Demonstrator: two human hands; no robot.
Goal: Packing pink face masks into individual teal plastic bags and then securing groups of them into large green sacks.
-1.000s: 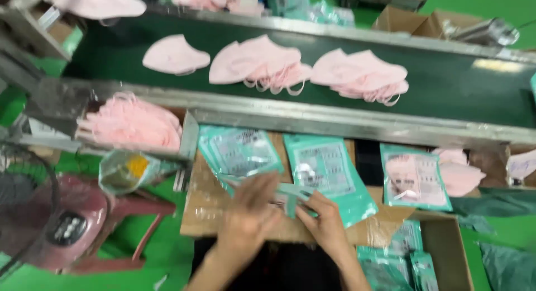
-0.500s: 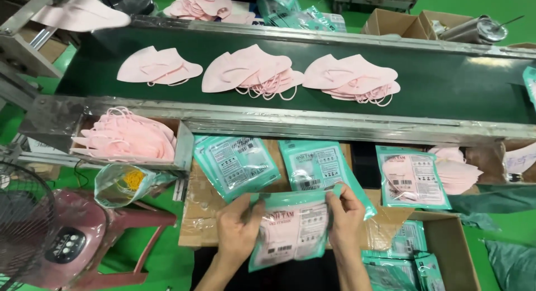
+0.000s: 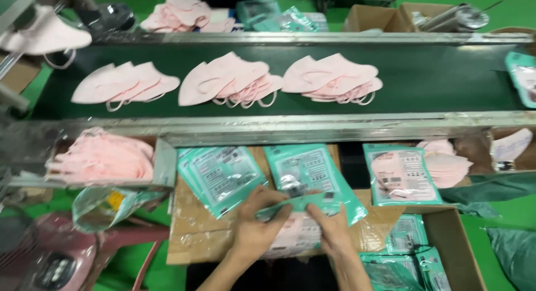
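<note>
My left hand (image 3: 255, 224) and my right hand (image 3: 329, 230) both grip a teal plastic pouch (image 3: 296, 227) with pink masks inside, held low over a cardboard surface (image 3: 195, 235). The fingers pinch the pouch's upper edge, which is folded toward me. Just beyond the hands lie two stacks of flat teal pouches (image 3: 220, 176) (image 3: 304, 168). A filled pouch (image 3: 402, 173) lies to the right, resting on loose pink masks (image 3: 449, 165).
A dark green conveyor belt (image 3: 435, 73) runs across the top with three piles of pink masks (image 3: 229, 81). A tray of pink masks (image 3: 100, 157) sits at left. An open cardboard box (image 3: 446, 241) holds packed pouches at lower right. A pink stool (image 3: 50, 252) stands lower left.
The pouch was held flat and face-up half a second ago; now its top edge is folded over under my fingers. The masks on the belt have shifted to the right.
</note>
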